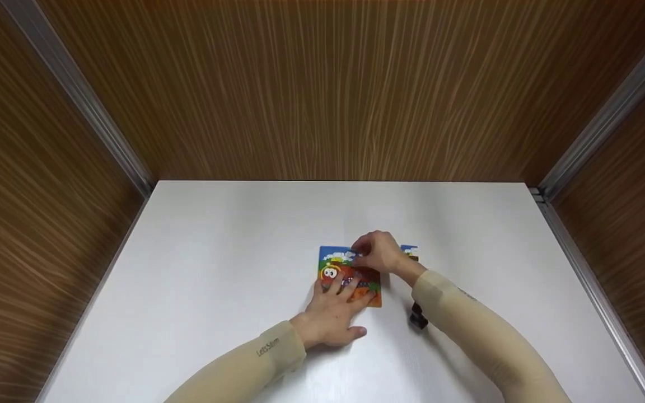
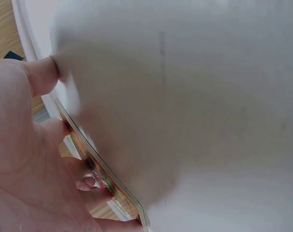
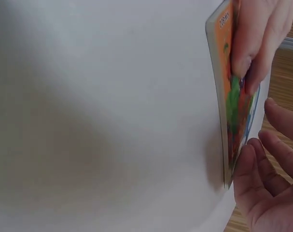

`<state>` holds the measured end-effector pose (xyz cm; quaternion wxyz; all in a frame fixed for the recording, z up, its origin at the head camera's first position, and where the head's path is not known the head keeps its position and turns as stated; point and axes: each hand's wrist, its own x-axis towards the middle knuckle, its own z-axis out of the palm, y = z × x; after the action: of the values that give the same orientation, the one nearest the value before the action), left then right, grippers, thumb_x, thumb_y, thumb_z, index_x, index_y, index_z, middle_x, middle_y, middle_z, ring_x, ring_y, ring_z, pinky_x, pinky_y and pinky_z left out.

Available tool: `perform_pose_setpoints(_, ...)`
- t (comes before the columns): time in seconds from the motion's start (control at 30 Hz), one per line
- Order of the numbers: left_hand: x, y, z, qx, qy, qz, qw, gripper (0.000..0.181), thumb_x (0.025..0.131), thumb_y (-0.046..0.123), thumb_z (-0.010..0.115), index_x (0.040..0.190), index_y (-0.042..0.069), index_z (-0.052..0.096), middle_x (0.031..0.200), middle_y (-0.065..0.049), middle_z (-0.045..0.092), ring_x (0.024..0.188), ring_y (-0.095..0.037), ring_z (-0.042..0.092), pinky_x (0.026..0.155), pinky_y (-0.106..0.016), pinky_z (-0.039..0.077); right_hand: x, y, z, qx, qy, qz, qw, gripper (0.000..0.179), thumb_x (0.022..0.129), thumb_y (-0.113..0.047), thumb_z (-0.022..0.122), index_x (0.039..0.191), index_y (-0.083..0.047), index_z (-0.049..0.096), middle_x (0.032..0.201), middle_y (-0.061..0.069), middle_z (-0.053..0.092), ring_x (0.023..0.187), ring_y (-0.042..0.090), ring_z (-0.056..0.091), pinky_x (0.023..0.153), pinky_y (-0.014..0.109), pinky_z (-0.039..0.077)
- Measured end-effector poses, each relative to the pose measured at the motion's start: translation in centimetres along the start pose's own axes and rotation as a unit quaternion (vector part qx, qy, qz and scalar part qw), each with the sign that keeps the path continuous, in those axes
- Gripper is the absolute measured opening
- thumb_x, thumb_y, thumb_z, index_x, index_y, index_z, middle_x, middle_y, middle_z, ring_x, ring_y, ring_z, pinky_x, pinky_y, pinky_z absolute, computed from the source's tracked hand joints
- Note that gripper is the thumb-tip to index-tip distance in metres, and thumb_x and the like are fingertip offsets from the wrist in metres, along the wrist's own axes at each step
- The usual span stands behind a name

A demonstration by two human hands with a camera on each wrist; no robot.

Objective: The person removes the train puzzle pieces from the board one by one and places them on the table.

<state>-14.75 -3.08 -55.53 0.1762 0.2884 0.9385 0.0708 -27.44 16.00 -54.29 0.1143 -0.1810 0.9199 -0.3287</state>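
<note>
A thin, brightly coloured picture puzzle (image 1: 333, 258) with a cartoon face, blue sky and clouds lies on the white table. My left hand (image 1: 333, 316) rests on its lower part, fingers spread and fairly straight, thumb out to the side. Over the upper right part is my right hand (image 1: 379, 253), its thumb and index finger bent close together at the picture. In the right wrist view the right thumb (image 3: 246, 162) is right at the puzzle's edge. The right hand hides that corner, and I cannot tell whether a piece is between its fingers.
To the right of the right hand, a small piece (image 1: 410, 250) with blue sky and cloud print shows, partly covered by the wrist. A small black object (image 1: 418, 318) is beside the right forearm. Wood-patterned panels (image 1: 322, 101) with metal rails enclose the white table (image 1: 233, 268).
</note>
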Motion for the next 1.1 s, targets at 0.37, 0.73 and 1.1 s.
perform_pose_setpoints(0.37, -0.1, 0.2, 0.0, 0.020, 0.002, 0.000, 0.9998, 0.079, 0.108, 0.069, 0.054, 0.178, 0.045, 0.027, 0.191, -0.004, 0.019, 0.179, -0.038, 0.011, 0.135, -0.080, 0.023, 0.3, -0.3, 0.7, -0.018, -0.008, 0.038, 0.9991, 0.037, 0.089, -0.019, 0.096, 0.121, -0.006, 0.084, 0.110, 0.011, 0.079, 0.098, 0.021, 0.068, 0.096, 0.044, 0.060)
perform_pose_setpoints(0.73, -0.2, 0.2, -0.1, 0.023, 0.004, 0.001, 0.9997, 0.081, 0.107, 0.069, 0.054, 0.179, 0.046, 0.025, 0.192, -0.005, 0.017, 0.179, -0.039, 0.011, 0.134, -0.081, 0.023, 0.4, -0.4, 0.9, -0.024, 0.004, 0.037, 0.9990, 0.041, 0.084, -0.021, 0.100, 0.117, -0.005, 0.081, 0.110, 0.011, 0.074, 0.097, 0.021, 0.065, 0.091, 0.041, 0.059)
perform_pose_setpoints(1.1, -0.1, 0.2, -0.1, 0.023, 0.006, 0.000, 0.9997, 0.081, 0.107, 0.071, 0.054, 0.178, 0.045, 0.026, 0.192, -0.005, 0.017, 0.179, -0.039, 0.011, 0.134, -0.081, 0.023, 0.2, -0.1, 1.3, -0.008, 0.016, 0.038, 0.9991, 0.045, 0.087, -0.017, 0.098, 0.127, -0.010, 0.079, 0.114, 0.011, 0.075, 0.102, 0.023, 0.068, 0.097, 0.046, 0.061)
